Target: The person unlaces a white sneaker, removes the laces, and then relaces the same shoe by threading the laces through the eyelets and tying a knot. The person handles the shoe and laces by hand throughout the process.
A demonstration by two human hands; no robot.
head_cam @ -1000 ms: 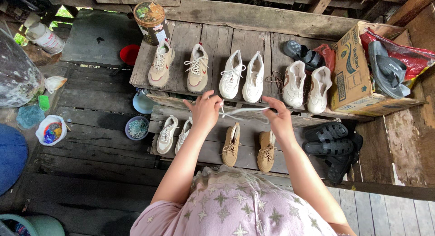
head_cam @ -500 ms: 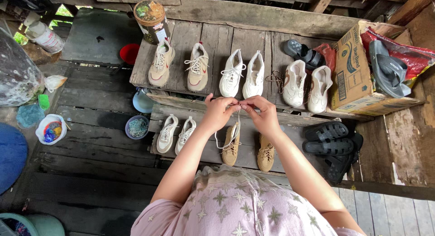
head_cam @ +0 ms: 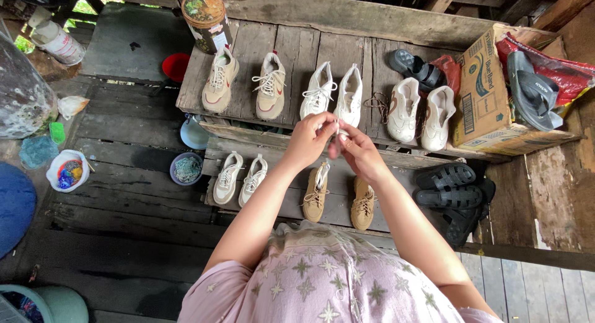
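Both hands meet above the white sneakers (head_cam: 335,92): left hand (head_cam: 308,139) & right hand (head_cam: 354,150) pinch a white lace (head_cam: 338,126) between fingertips, held taut-ish for handling. Tan shoes (head_cam: 339,198) sit below them w/ laces loose.

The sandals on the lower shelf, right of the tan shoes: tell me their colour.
Black, plain to see in the head view: the sandals sit at the shelf's right end.

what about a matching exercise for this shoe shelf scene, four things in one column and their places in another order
Things:
1. round printed tin can
2. brown cardboard box
3. pair of black strapped sandals
4. small white lace

Places:
A. lower shelf, right end
B. pinched between the left hand and the right hand
C. upper shelf, back left corner
D. upper shelf, right end, with dark slippers on top

Pairs: 1-C, 2-D, 3-A, 4-B
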